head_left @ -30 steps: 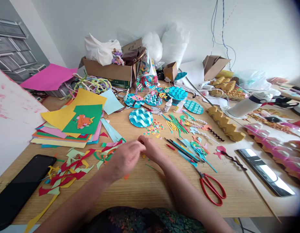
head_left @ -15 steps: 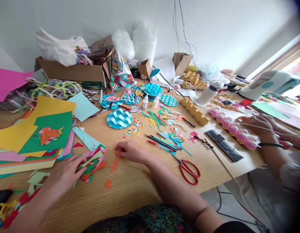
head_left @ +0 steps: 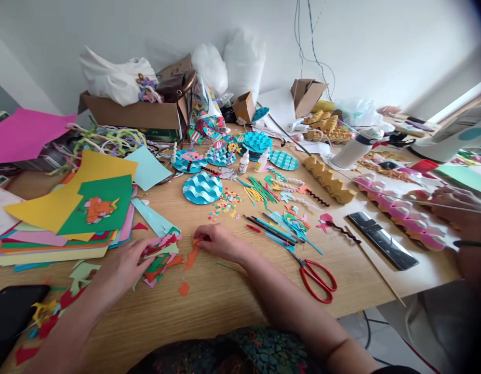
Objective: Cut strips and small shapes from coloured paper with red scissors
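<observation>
Two hands (head_left: 124,263) (head_left: 221,243) now apart, one orange strip (head_left: 192,256)

Head camera: worn on the head, facing forward and down
Bare left hand (head_left: 125,261), bare right hand (head_left: 217,242): close, viewed from above
Light-brown wooden table (head_left: 147,324): seen slantwise
Pale grey wall (head_left: 178,23): faced, farther off

Looks like a craft workspace; can't tell if home, school or studio. Evidence: wooden desk (head_left: 147,327) crowded w/ paper scraps (head_left: 162,262), a stack of col. paper (head_left: 41,253), pipe cleaners (head_left: 111,140), red-handled scissors (head_left: 304,265), pens & pencils (head_left: 271,230), small squeeze btls (head_left: 243,164), a blue wavy disc (head_left: 202,188), painted egg ctns (head_left: 400,210), etc. Storage = informal: cardboard box (head_left: 135,112) & white bags (head_left: 244,62) by a plain wall (head_left: 166,21). 2nd person's hand (head_left: 454,201) far R, so shared space.
</observation>
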A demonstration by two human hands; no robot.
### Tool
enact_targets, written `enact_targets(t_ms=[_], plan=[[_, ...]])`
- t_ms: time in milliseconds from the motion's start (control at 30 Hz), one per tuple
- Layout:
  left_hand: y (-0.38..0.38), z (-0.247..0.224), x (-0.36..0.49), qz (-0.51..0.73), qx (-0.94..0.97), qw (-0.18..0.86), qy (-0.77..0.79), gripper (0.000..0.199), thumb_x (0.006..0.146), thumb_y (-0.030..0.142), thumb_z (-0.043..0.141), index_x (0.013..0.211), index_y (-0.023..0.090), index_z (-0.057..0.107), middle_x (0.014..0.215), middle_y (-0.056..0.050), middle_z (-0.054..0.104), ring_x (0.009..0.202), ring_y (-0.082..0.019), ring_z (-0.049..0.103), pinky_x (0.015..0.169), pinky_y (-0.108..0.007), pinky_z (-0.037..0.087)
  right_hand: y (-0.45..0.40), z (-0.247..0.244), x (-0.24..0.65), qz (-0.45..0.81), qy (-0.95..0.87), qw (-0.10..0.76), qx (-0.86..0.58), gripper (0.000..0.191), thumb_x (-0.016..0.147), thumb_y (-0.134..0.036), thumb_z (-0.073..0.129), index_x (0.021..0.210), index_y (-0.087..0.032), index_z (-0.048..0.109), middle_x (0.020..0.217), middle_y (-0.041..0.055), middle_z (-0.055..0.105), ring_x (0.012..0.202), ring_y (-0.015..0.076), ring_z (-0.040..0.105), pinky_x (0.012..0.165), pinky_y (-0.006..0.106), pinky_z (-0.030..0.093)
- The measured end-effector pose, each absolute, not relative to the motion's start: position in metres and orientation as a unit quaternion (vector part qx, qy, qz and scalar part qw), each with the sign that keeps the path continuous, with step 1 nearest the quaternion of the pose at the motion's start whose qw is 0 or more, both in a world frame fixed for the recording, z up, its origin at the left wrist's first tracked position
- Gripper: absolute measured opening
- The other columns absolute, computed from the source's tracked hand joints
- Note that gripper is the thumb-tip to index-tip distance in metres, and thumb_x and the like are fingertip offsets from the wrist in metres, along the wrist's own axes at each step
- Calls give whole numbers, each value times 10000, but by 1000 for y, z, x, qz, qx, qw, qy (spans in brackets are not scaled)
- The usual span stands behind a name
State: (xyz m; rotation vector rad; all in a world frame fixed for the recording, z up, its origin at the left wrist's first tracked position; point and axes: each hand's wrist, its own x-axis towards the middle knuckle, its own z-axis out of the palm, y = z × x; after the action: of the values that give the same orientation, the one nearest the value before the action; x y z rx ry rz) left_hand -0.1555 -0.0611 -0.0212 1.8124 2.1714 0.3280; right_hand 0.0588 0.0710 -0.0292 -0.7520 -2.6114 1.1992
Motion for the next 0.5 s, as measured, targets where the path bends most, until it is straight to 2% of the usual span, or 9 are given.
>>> enact_targets(t_ms=[67, 200, 400, 500], plan=[[-62, -24, -156, 92, 651, 151, 739, 318, 766, 308, 415, 1020, 223, 587, 877, -45, 642, 839, -227, 596, 721, -311, 429, 70, -30, 58, 402, -876, 88, -251, 137, 749, -115, 563, 864, -146, 632, 719, -6, 600, 637, 88, 514, 576, 186, 354], [-61, -22, -152, 54, 650, 147, 744, 212, 756, 249, 404, 806, 197, 603, 796, -50, 614, 756, -219, 582, 665, -305, 416, 69, -30, 58, 409, -873, 87, -251, 150, 733, -95, 568, 859, -147, 630, 729, -6, 602, 641, 88, 518, 582, 188, 365], [-58, -6, -151, 66, 627, 151, 762, 125, 777, 276, 388, 724, 220, 487, 724, -8, 599, 697, -185, 573, 603, -268, 398, 68, -27, 59, 523, -812, 104, -238, 137, 747, -131, 586, 879, -139, 623, 704, -17, 597, 626, 80, 528, 569, 180, 391], [-54, -6, -157, 65, 612, 147, 774, 125, 782, 257, 359, 784, 233, 482, 755, 3, 622, 702, -183, 592, 618, -265, 406, 67, -28, 59, 552, -796, 106, -223, 136, 747, -146, 590, 879, -142, 623, 701, -26, 594, 620, 77, 525, 560, 178, 389]])
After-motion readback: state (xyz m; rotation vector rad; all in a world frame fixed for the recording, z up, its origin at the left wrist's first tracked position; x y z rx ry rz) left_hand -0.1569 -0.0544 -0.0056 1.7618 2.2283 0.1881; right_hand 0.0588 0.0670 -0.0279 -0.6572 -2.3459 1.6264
